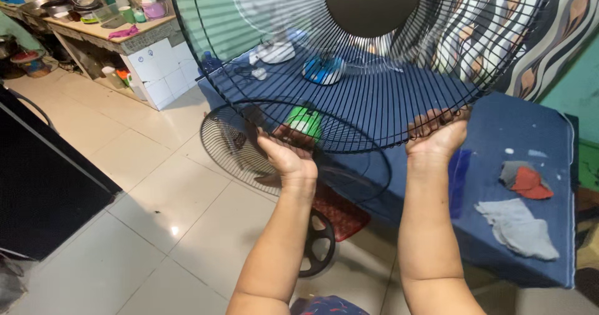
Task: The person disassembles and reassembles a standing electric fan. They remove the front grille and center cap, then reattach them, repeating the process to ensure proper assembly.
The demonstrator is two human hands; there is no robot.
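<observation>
Hands, left and right, grip fan grille rim from below.

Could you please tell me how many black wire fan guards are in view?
2: one front guard held up by the left hand and right hand; one second guard lower down behind it, partly hidden.

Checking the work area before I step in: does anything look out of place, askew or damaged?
Yes. A second round black wire fan grille leans tilted on the floor against the blue-covered table, and loose grey and red rags lie scattered on it. The black wire fan guard held up by both hands shows no visible damage.
</observation>
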